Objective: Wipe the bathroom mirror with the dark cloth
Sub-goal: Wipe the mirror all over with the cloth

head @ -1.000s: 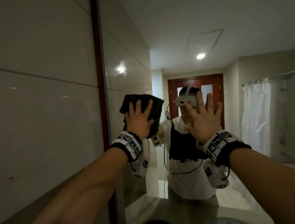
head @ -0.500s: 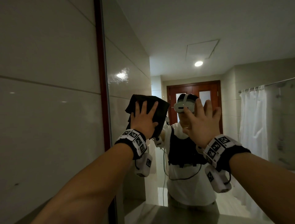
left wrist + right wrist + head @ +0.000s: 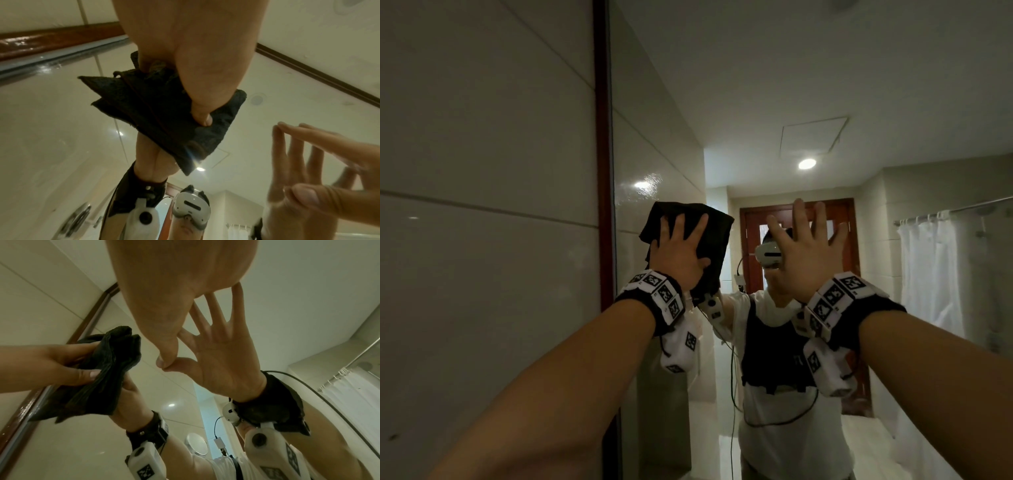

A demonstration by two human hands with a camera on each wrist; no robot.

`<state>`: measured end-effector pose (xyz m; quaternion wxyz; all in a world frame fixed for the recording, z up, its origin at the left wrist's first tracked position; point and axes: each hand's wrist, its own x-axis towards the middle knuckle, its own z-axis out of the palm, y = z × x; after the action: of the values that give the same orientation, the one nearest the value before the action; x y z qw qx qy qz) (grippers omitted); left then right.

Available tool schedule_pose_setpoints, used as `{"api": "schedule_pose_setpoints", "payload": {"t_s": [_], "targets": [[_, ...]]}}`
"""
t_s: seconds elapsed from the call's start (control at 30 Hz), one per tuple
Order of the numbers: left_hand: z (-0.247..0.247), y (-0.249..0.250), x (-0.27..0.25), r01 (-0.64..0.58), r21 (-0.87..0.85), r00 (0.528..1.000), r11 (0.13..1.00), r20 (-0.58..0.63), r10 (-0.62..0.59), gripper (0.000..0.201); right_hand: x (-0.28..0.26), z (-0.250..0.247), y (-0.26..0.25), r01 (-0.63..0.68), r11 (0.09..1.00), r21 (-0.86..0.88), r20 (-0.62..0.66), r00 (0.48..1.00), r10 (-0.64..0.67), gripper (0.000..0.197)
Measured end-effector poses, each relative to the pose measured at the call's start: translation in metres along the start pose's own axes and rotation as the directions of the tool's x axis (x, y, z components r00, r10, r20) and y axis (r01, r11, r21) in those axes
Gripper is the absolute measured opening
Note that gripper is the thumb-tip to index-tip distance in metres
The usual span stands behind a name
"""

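The bathroom mirror (image 3: 664, 137) fills the wall in front of me. My left hand (image 3: 681, 253) presses the dark cloth (image 3: 714, 236) flat against the glass near the mirror's left edge, fingers spread and straight. In the left wrist view the thumb (image 3: 202, 120) lies on the folded cloth (image 3: 164, 116). My right hand (image 3: 804, 250) rests flat on the bare glass to the right of the cloth and holds nothing, its fingers straight. The right wrist view shows that hand (image 3: 180, 288) meeting its own reflection, with the cloth (image 3: 107, 369) to its left.
A dark wooden frame (image 3: 602, 137) runs down the mirror's left side, with a glossy tiled wall (image 3: 482, 240) beyond it. The glass reflects a person in a headset, a red-brown door (image 3: 852, 260), a white shower curtain (image 3: 928, 274) and a ceiling light (image 3: 807, 163).
Both hands have slid upward on the mirror, the left one taking the cloth with it. My view has tilted up, so more ceiling shows in the reflection.
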<state>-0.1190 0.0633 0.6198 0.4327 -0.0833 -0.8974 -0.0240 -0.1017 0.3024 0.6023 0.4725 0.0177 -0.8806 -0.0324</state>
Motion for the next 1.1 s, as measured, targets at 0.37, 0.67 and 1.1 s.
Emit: {"api": "schedule_pose_setpoints", "payload": {"t_s": [0.37, 0.67, 1.1], "targets": [[0.015, -0.002, -0.012, -0.02, -0.141, 0.976, 0.99, -0.219, -0.011, 0.072, -0.002, 0.001, 0.002, -0.003, 0.999, 0.042, -0.005, 1.0, 0.003, 0.105], [0.046, -0.035, -0.061, 0.025, 0.044, 0.996, 0.999, -0.086, -0.021, 0.07, -0.004, -0.001, 0.001, -0.008, 0.999, 0.045, 0.005, 1.0, 0.008, 0.103], [0.024, -0.071, -0.023, 0.078, -0.091, 0.994, 0.993, -0.065, -0.085, 0.074, -0.004, -0.003, -0.001, -0.011, 1.0, 0.018, 0.005, 1.0, 0.011, 0.101]]}}
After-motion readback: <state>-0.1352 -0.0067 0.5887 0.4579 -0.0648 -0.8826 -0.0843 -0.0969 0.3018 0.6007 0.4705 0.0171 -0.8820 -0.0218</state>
